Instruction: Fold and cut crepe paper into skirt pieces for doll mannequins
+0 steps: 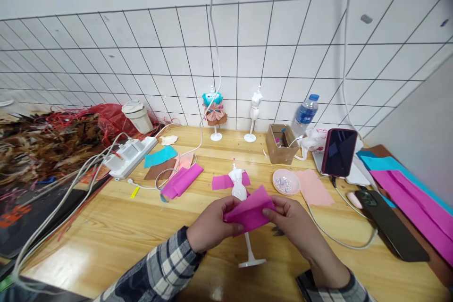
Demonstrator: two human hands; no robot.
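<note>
A folded piece of magenta crepe paper (252, 211) is stretched between my two hands. My left hand (214, 222) pinches its left end, and my right hand (287, 215) grips its right end between thumb and fingers. Just behind the paper, a small white mannequin (238, 181) stands upright on a thin pole, its round base (252, 263) below my hands. The paper hides the mannequin's lower body. Another magenta strip (222, 182) lies on the table behind the mannequin.
Farther back stand a dressed mannequin (214, 108) and a bare one (255, 111). A cardboard box (282, 145), a pink dish of beads (286, 182), a water bottle (306, 114) and phones (339, 153) are to the right. Coloured sheets (182, 181) and a power strip (130, 156) lie left.
</note>
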